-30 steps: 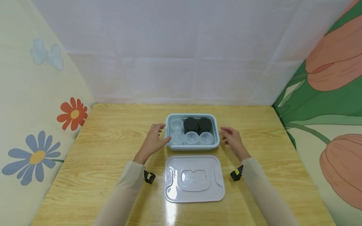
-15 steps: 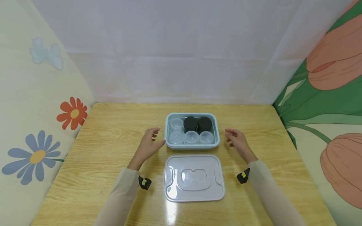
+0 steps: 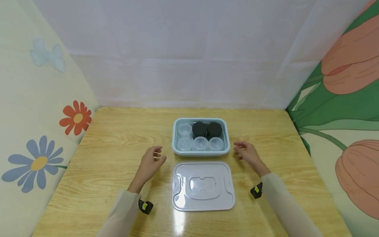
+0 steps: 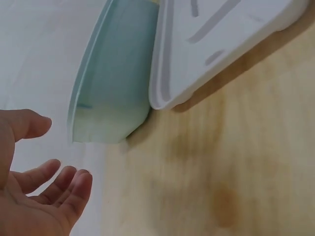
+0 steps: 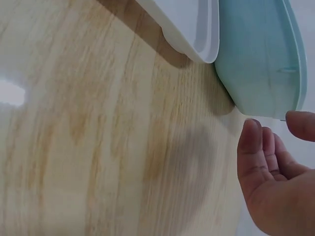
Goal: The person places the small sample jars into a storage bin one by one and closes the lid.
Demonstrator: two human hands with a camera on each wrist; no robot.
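A light blue plastic box (image 3: 174,138) stands on the table with several clear cups (image 3: 200,144) and two black-topped jars (image 3: 214,130) inside. In front of it lies a translucent lid (image 3: 203,204), flat on the wood. My left hand (image 3: 149,164) hovers left of the box and lid, fingers loosely bent, holding nothing. To the right of the box, my right hand (image 3: 248,154) is likewise loosely bent and holds nothing. Both wrist views show a gap between the fingers and the box wall (image 4: 113,73).
The wooden table (image 3: 118,131) meets a white cloth backdrop (image 3: 189,65) at its far edge. Flower-printed cloths (image 3: 35,98) rise at the left and right sides. Black wrist cameras (image 3: 145,206) sit below each sleeve.
My left hand has drawn back from the box, down and to the left. The right hand has moved slightly away and toward me. Box and lid have stayed in place.
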